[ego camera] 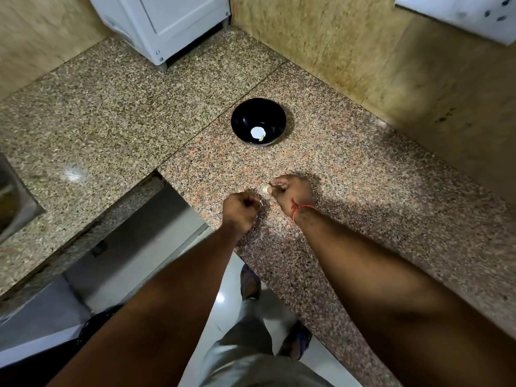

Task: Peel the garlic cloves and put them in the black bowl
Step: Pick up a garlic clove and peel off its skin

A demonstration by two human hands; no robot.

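Note:
A black bowl (258,122) stands on the granite counter, with a pale peeled garlic clove (258,132) lying in its bottom. Nearer to me, my right hand (291,193) pinches a whitish garlic clove (265,189) at its fingertips, just above the counter. My left hand (240,209) is curled close beside it, a little lower left, with a ring showing. What the left fingers hold is too small to tell. Both hands are about a hand's length in front of the bowl.
The granite counter (363,169) runs in an L, its edge cut back at a step below my left arm. A white appliance (164,23) stands at the back. A steel sink (11,196) sits at the far left. Stone wall panels rise on the right.

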